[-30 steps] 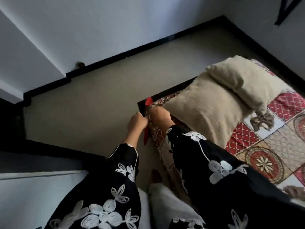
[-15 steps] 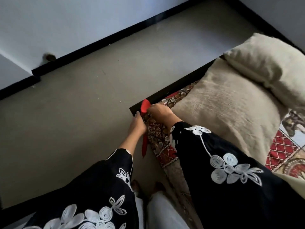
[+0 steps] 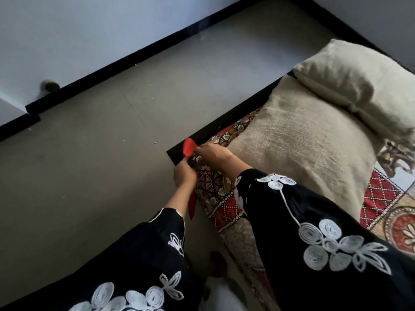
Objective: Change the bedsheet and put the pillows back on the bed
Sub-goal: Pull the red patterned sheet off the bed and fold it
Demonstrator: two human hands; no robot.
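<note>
At the near left corner of the low bed, both hands are working on the patterned red, brown and cream bedsheet [image 3: 215, 189]. The left hand [image 3: 184, 173] is curling shut around the sheet's corner at the bed's edge, fingers folded tight on the cloth where a strip of plain red fabric [image 3: 188, 147] is poking up above the knuckles and another red strip is hanging down along the wrist. The right hand [image 3: 214, 154] is pressing down just beside it, touching the left hand, its fingers bent and closing on the same bunched corner of the sheet. The sheet is lying over the bed, draping down its left side towards the grey tiled floor [image 3: 89, 164], and its chequered red and medallion panels are showing again at the right edge of the view. A black bed frame edge [image 3: 224, 122] is running along the far end of the bed, bare beyond the hands. A large beige woven pillow [image 3: 303, 149] is resting on the sheet just right of the hands, and a second, paler cream pillow [image 3: 359, 81] is lying across its far end, overlapping it. Black sleeves with white embroidered flowers [image 3: 325, 239] are covering both forearms. A black skirting board [image 3: 134, 55] is lining the pale wall on the far side.
</note>
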